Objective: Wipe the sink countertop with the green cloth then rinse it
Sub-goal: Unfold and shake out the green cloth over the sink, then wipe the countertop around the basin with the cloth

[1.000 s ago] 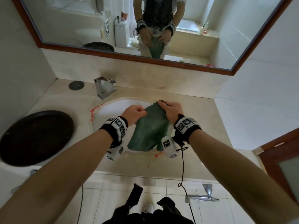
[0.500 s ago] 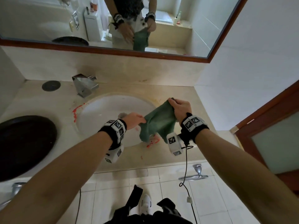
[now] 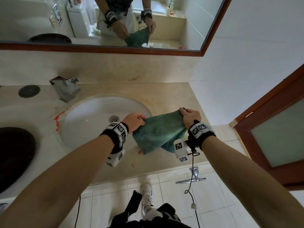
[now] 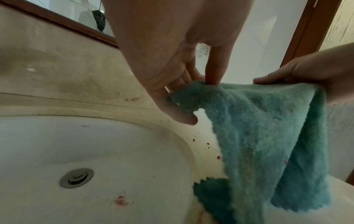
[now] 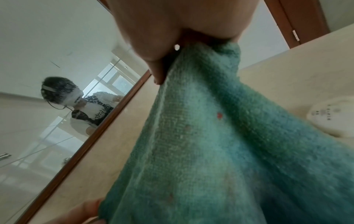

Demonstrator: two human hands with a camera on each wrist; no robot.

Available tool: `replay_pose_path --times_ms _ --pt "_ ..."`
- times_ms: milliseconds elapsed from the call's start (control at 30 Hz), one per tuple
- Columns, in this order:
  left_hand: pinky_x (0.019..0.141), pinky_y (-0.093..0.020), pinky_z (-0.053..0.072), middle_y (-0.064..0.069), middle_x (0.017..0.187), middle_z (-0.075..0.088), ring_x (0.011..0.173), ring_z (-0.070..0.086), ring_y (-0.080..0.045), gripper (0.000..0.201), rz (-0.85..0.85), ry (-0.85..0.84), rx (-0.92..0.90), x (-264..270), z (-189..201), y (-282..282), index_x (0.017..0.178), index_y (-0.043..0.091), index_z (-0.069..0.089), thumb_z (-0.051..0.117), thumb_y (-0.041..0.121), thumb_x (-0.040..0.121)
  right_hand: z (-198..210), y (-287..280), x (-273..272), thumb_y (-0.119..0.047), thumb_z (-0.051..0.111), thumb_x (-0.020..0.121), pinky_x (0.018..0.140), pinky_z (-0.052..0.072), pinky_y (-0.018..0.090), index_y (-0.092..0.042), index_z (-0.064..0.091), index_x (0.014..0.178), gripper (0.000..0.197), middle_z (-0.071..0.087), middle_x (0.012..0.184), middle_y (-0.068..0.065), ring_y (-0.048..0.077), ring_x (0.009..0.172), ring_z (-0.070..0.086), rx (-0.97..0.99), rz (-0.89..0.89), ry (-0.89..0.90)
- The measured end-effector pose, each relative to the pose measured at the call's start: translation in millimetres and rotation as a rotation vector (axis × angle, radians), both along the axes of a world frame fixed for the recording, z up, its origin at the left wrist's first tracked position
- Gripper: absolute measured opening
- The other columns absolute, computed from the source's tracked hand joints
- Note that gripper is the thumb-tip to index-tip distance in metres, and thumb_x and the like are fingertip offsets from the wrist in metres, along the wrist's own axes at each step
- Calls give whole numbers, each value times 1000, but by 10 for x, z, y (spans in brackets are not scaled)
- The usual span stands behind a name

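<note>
The green cloth (image 3: 158,132) hangs stretched between both hands above the right rim of the white sink basin (image 3: 92,119). My left hand (image 3: 135,121) pinches its left corner; in the left wrist view the fingers (image 4: 212,72) nip the cloth (image 4: 258,128) at its edge. My right hand (image 3: 190,116) grips the right corner, and in the right wrist view the cloth (image 5: 210,144) fills the frame below the curled fingers (image 5: 159,66). The beige countertop (image 3: 172,94) carries red smears (image 3: 57,120) left of the basin and red specks (image 4: 207,144) on the right rim.
A chrome faucet (image 3: 65,89) stands behind the basin, with a dark round cap (image 3: 29,91) to its left. A black round tray (image 3: 14,155) lies at the left. The mirror (image 3: 115,18) runs above the backsplash. A wooden door (image 3: 276,129) and a wall close the right side.
Both hands have carried the cloth rightward from over the basin to its right rim and pulled its corners apart, so it hangs spread wide.
</note>
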State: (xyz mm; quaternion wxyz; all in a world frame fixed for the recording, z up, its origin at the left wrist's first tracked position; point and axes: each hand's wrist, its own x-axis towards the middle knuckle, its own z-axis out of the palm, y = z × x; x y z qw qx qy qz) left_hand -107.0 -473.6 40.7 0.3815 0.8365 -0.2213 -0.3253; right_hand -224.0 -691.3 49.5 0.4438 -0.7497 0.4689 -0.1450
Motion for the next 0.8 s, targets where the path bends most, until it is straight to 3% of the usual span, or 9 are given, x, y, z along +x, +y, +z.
replay_pose_path --times_ms 167,400,467,500,600,700,800 --pt "75 -27 45 -8 91 63 85 59 -24 16 60 -53 64 215 -175 -315 99 14 67 60 6 87 -207 -333 276 -43 59 90 80 51 33 -13 75 98 35 68 90 9 28 85 62 34 32 26" --pt "83 -33 48 -13 106 67 95 62 -31 17 165 -85 113 514 -394 -681 105 12 67 57 14 92 -472 -672 754 -44 50 95 81 47 30 -12 72 101 40 64 90 8 29 88 62 82 85 88" --pt "79 -30 47 -13 106 68 91 61 -28 15 161 -75 133 590 -456 -753 103 14 67 57 15 92 -542 -697 865 -41 47 97 88 48 33 -14 68 115 39 66 104 9 31 102 62 64 125 124" --pt "80 -30 47 -13 106 68 91 61 -28 13 158 -65 142 622 -485 -778 101 15 67 58 15 92 -581 -690 912 -40 45 98 95 47 35 -14 60 127 42 63 120 11 32 112 59 44 153 159" --pt "89 -36 52 -13 109 69 98 63 -31 14 151 -41 164 688 -576 -829 101 16 69 59 14 91 -712 -587 980 -41 45 97 114 28 44 -15 28 150 61 26 156 12 32 141 30 -83 270 314" --pt "90 -38 53 -11 110 69 101 64 -31 17 149 -26 188 718 -638 -841 105 16 70 58 14 92 -831 -357 947 -45 44 98 119 7 49 -21 14 154 68 -5 163 8 28 150 -5 -231 534 432" --pt "78 -35 54 -9 107 69 99 64 -30 19 163 -2 194 751 -706 -821 106 17 70 58 14 92 -970 -124 911 -51 41 97 118 -4 50 -28 8 154 70 -20 161 5 28 147 -20 -278 750 525"
